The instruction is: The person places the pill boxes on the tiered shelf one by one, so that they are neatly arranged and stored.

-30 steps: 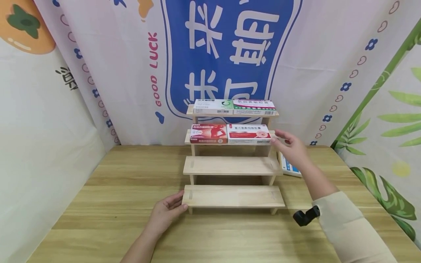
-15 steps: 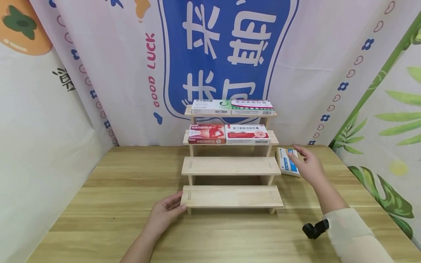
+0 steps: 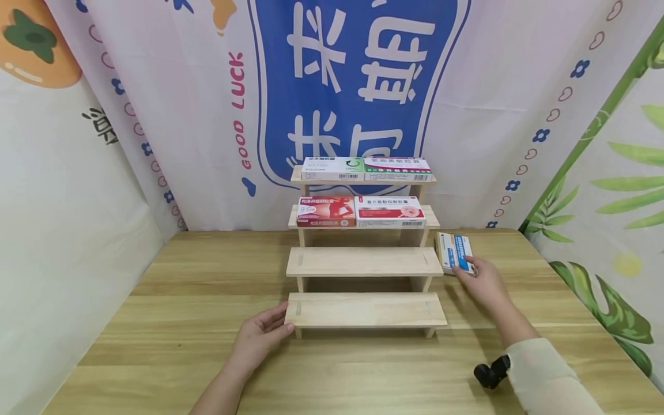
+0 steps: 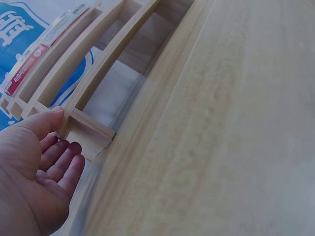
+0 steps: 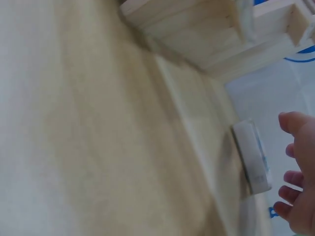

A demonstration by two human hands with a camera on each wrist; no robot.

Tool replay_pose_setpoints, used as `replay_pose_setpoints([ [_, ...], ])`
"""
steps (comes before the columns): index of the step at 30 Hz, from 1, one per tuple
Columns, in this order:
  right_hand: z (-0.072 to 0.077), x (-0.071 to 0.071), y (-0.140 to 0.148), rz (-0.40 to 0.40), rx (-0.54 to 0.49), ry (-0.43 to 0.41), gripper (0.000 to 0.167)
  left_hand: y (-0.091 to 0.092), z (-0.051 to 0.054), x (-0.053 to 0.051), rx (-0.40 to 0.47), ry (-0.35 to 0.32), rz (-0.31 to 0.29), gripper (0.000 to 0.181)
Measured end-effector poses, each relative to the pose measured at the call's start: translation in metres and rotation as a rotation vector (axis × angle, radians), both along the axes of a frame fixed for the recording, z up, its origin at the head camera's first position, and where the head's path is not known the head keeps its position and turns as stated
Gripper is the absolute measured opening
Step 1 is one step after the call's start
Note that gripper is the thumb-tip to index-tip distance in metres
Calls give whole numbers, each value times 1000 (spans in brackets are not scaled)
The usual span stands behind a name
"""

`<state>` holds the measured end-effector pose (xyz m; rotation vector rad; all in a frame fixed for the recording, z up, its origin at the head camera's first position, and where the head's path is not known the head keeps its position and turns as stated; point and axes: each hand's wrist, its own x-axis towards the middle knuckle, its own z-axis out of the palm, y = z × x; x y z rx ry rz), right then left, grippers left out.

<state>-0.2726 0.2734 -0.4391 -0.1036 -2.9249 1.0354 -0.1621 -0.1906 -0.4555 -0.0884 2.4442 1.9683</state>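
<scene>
A four-step wooden display rack stands on the table. At the left end of its lowest step, my left hand holds the board by its corner, thumb on the edge and fingers lower, as the left wrist view shows. A white, blue and orange medicine box lies right of the rack. My right hand is at the near end of this box, thumb and fingers apart. In the right wrist view, a gap shows between the right hand and the medicine box.
A red medicine box and a white-and-red one sit side by side on the second step from the top. Above them, a white-and-green box and a white-and-magenta box fill the top step. A printed cloth hangs behind.
My right hand has left the right end of the second step and come down and right to the blue-and-white medicine box. My left hand stays on the rack.
</scene>
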Motion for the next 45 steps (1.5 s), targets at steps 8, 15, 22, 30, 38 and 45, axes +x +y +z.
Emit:
replay_pose_setpoints([
  [8,-15,2,4,15,94,-41,79,0,-1,0,7,1,1,52],
  [15,-20,0,4,-58,91,-66,92,1,0,0,6,8,1,51],
  [22,-23,-7,-9,-194,139,-55,101,0,-1,1,11,16,-1,51],
  [30,-21,-7,-24,-298,93,-51,86,0,0,0,17,17,-10,51],
  [38,-25,-2,-17,-314,4,3,80,1,-1,0,13,25,-9,50],
  [45,-15,10,1,-321,-56,11,84,0,-1,-1,40,15,-15,51],
])
